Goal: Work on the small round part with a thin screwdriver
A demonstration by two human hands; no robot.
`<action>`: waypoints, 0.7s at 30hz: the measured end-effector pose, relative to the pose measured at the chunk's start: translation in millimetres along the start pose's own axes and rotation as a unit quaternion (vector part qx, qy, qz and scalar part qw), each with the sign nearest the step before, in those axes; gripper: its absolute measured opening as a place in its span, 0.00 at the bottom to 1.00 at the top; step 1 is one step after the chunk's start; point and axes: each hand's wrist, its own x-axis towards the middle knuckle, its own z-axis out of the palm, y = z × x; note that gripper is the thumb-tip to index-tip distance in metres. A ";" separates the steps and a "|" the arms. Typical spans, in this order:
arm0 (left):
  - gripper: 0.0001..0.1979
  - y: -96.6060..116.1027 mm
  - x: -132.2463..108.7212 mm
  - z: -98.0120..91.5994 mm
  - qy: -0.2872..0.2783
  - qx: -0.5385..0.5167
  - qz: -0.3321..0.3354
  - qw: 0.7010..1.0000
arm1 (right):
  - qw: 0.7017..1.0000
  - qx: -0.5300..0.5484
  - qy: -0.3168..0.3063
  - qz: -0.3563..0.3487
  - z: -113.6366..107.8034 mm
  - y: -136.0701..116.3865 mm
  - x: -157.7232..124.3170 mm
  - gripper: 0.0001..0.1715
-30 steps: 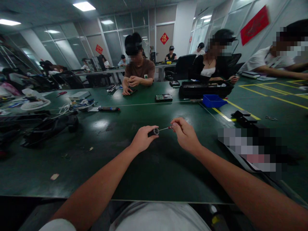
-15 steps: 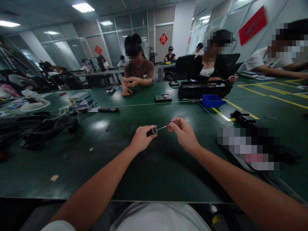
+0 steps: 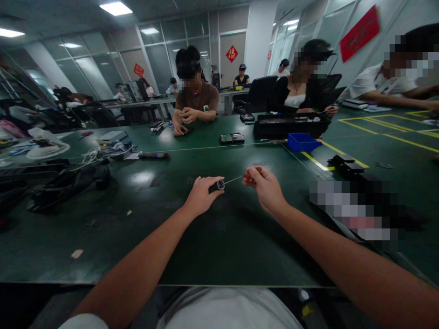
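My left hand [image 3: 199, 197] is closed around a short black cylinder [image 3: 216, 186], gripped between thumb and fingers. Its round end with a silver rim faces right. My right hand [image 3: 266, 188] pinches a screwdriver [image 3: 233, 179], whose thin metal shaft points left at that rimmed end. Fingers cover the screwdriver's handle. Whether the tip touches the cylinder or sits inside it, I cannot tell. Both hands are held above the green tabletop [image 3: 219, 246].
A hard drive [image 3: 232, 138], a blue bin [image 3: 303, 142] and a long black housing [image 3: 291, 128] lie ahead. Pen-like tool [image 3: 153, 156] and black parts [image 3: 70, 185] are on the left. A black part [image 3: 346, 165] lies right. Co-workers sit across the table.
My right hand has turned slightly, and its fingers now hide the red handle that showed earlier. The left hand keeps its hold on the cylinder, and the view has shifted a little.
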 end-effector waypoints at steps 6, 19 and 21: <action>0.20 1.5 -0.8 1.2 -0.004 0.009 -0.004 1.000 | 0.995 -0.068 -0.030 -0.068 2.5 -1.0 -4.5 0.15; 0.21 -2.5 -2.9 3.0 -0.005 -0.007 0.000 1.000 | 0.958 -0.262 -0.057 -0.099 1.6 -22.3 -14.3 0.12; 0.20 -3.3 -3.3 3.4 -0.009 -0.005 0.004 1.000 | 0.960 -0.254 -0.066 -0.101 2.1 -21.2 -14.8 0.10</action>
